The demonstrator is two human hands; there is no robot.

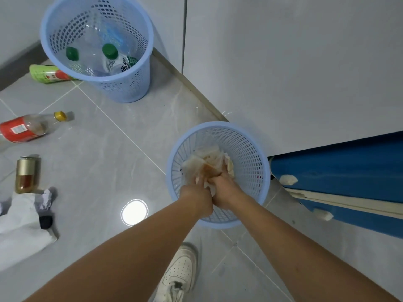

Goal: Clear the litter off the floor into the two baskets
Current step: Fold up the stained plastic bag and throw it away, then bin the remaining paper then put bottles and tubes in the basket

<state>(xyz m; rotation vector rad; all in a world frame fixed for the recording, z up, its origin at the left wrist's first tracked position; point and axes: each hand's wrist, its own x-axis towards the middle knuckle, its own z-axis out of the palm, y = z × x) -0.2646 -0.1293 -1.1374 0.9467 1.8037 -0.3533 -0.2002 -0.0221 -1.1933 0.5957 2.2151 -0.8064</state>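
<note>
**Both hands pushing crumpled wrappers into the near basket**

I am looking down my two bare forearms as they are reaching into the near basket (257, 149), the one standing by the wall and the blue panel (349, 171). My left hand (197, 196) and right hand (224, 190) are meeting side by side just inside its rim, fingers curling round a bundle of crumpled wrappers (207, 162), pale and translucent with a brownish patch. I am judging this stuff to be very light, soft and springy: it is likely to puff back up, so gripping it as a bunch from the top and pressing it down is the sensible hold. Exactly how the fingertips are lying I cannot tell, since the paper is hiding them.

The far basket (130, 88) is holding clear bottles with green caps (110, 51). On the floor to my left, litter is waiting: a green packet (48, 74) touching the far basket's base, a red-labelled bottle (24, 129) lying on its side, a gold can (26, 173) and a sheet of white paper (19, 232) with something dark and crumpled on it. I am expecting the bottle to be stiff, smooth and inclined to roll, best taken round its middle; the can to be rigid and light. My white shoe (181, 271) is planted just short of the near basket.
</note>
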